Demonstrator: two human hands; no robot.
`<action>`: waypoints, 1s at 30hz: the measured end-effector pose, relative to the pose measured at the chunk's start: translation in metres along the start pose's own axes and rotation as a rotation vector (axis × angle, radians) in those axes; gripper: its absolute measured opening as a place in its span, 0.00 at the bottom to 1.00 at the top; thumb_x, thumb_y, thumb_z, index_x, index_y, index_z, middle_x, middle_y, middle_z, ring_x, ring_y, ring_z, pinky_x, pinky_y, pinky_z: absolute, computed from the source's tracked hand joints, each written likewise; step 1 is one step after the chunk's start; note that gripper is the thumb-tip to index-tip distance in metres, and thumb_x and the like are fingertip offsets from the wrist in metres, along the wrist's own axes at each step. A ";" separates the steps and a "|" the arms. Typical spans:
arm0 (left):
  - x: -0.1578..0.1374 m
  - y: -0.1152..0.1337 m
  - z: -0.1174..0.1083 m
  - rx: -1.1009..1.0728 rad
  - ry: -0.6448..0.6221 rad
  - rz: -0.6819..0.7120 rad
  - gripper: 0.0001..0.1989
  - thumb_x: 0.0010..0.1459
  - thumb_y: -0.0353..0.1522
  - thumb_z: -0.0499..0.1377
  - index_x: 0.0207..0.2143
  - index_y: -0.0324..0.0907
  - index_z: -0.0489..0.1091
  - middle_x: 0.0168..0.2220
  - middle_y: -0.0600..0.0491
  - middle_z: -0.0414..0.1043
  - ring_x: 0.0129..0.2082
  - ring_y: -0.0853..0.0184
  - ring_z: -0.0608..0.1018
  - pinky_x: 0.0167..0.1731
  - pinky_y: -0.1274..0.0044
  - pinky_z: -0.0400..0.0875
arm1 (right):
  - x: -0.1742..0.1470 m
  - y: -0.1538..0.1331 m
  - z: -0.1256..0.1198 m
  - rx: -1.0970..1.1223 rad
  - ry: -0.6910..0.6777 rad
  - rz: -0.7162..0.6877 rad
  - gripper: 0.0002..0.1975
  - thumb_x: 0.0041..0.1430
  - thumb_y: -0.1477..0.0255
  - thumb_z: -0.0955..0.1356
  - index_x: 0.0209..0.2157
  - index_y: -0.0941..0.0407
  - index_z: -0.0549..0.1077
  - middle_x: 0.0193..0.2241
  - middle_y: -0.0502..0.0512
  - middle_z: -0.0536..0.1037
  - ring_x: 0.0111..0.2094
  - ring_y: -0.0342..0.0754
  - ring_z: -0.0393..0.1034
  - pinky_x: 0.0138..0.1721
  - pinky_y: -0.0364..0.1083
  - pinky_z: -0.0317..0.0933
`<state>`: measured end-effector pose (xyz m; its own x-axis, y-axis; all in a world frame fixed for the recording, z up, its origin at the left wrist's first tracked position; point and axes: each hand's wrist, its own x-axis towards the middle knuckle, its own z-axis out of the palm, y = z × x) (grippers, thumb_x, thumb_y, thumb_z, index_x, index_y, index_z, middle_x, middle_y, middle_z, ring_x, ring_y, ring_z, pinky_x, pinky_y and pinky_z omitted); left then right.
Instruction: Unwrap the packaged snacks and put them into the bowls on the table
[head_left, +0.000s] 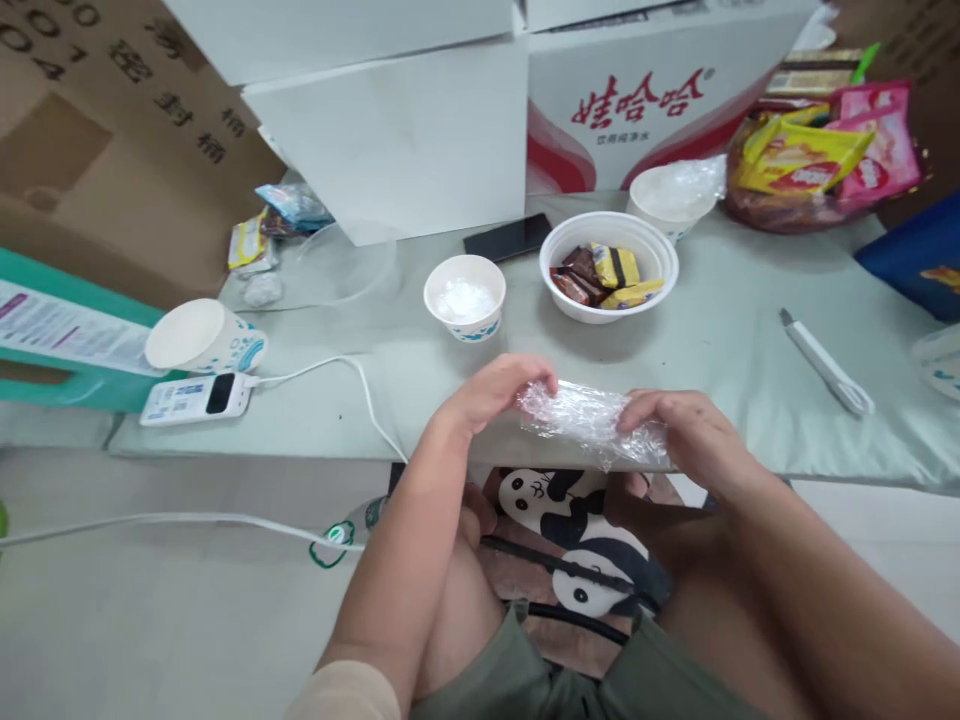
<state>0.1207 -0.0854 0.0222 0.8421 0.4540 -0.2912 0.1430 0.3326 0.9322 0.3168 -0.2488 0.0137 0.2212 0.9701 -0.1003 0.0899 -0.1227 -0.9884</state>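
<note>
The left hand [504, 388] and right hand [686, 428] are pinching opposite ends of a clear, crinkly plastic sheet [576, 415] near the pale green table cover [720, 330]'s front edge. If they are pulling too hard, the thin plastic could be ripping.

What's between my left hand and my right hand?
A crumpled piece of clear plastic spans the gap, held by your left hand and right hand, as the head view shows.
</note>
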 end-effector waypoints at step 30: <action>-0.036 0.002 -0.024 0.368 0.432 0.580 0.07 0.59 0.36 0.60 0.31 0.43 0.71 0.28 0.54 0.71 0.30 0.67 0.73 0.34 0.73 0.70 | 0.069 -0.054 0.079 -0.437 0.035 -0.335 0.15 0.58 0.62 0.73 0.46 0.50 0.71 0.44 0.56 0.78 0.46 0.53 0.74 0.48 0.53 0.68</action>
<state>0.0777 -0.0814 0.0292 0.5706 0.7744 0.2734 -0.0295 -0.3133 0.9492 0.2502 -0.1586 0.0511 0.1427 0.9645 0.2224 0.5542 0.1083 -0.8253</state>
